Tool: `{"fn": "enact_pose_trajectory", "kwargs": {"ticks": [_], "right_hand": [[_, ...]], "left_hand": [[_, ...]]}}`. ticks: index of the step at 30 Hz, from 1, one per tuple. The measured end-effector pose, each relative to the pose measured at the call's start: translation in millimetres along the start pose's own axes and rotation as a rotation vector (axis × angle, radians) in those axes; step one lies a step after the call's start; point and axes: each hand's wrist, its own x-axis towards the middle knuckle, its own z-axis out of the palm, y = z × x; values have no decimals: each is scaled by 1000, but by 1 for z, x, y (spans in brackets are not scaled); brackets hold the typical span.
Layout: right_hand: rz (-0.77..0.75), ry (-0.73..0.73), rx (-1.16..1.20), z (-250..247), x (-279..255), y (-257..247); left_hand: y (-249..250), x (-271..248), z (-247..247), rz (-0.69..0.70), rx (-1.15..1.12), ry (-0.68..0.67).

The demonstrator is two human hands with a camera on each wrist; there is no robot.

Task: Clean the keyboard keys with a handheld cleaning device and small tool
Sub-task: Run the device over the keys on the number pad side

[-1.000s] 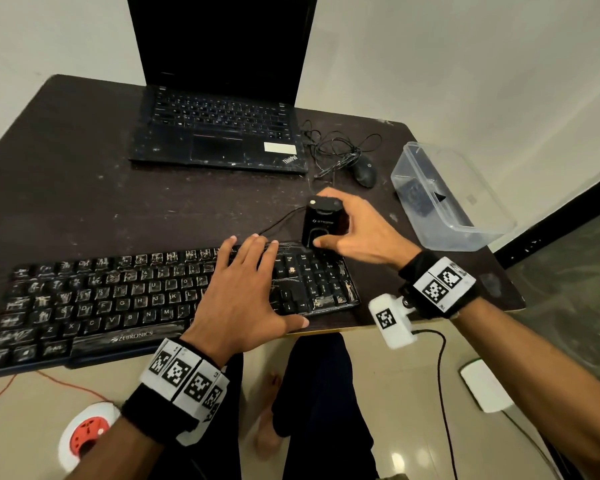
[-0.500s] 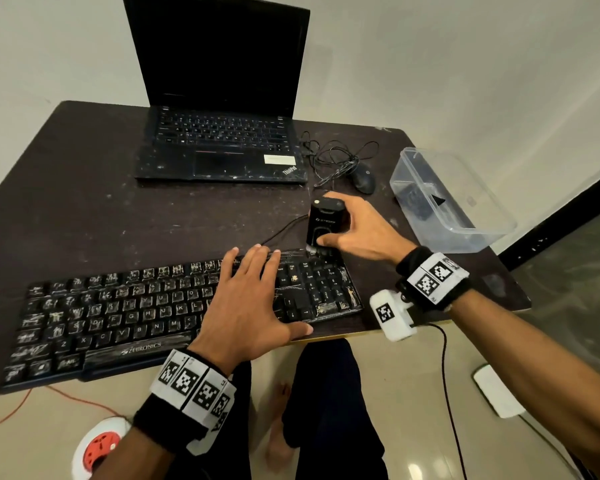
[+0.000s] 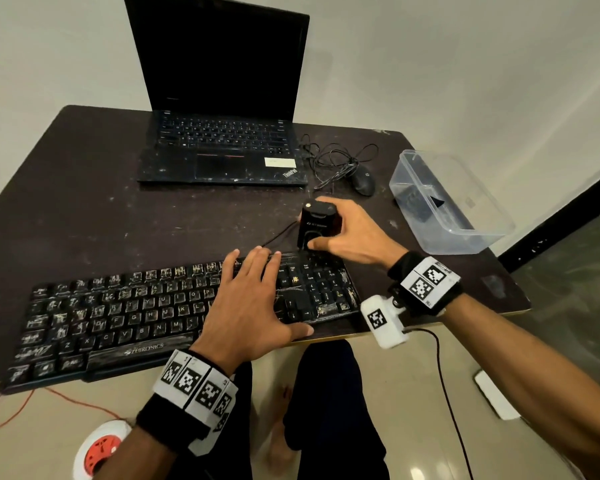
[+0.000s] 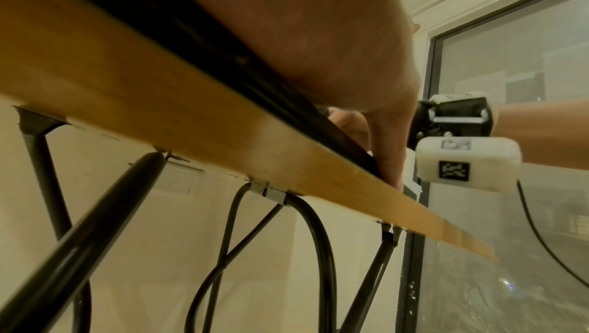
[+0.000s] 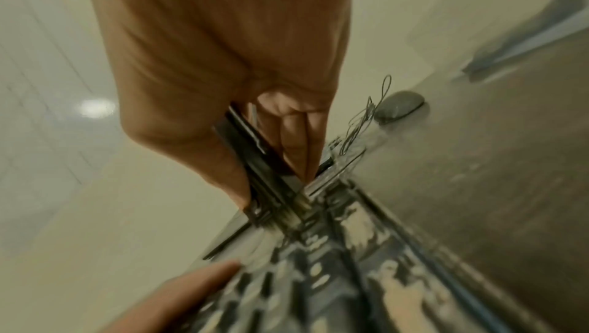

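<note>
A dusty black keyboard [image 3: 118, 317] lies along the near edge of the dark table [image 3: 84, 209]. My left hand [image 3: 246, 303] lies flat on its right-centre keys with the fingers straight and the thumb along the front edge. My right hand [image 3: 340, 233] grips a small black handheld cleaning device [image 3: 317, 225], which stands upright at the keyboard's far right corner. In the right wrist view the device [image 5: 255, 174] is blurred between thumb and fingers above the keys [image 5: 334, 250]. The left wrist view shows only my palm [image 4: 318, 49] and the table's edge [image 4: 159, 122].
An open black laptop [image 3: 222, 147] stands at the back, with a mouse [image 3: 364, 183] and tangled cable [image 3: 333, 161] to its right. A clear plastic box [image 3: 447, 202] holding dark items sits at the right edge. A thin black wire [image 3: 279, 235] runs left from the device.
The view has tilted, so everything sits lower in the picture. Both hands and the device keep their places on the keyboard.
</note>
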Motion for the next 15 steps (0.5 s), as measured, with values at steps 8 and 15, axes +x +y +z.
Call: {"fn": "enact_pose_trajectory", "kwargs": {"ticks": [8, 15], "right_hand": [[-3, -59, -51, -7, -1, 2], [7, -76, -43, -9, -3, 5]], "left_hand": [[0, 1, 1, -3, -4, 9], [0, 0, 1, 5, -5, 27]]}}
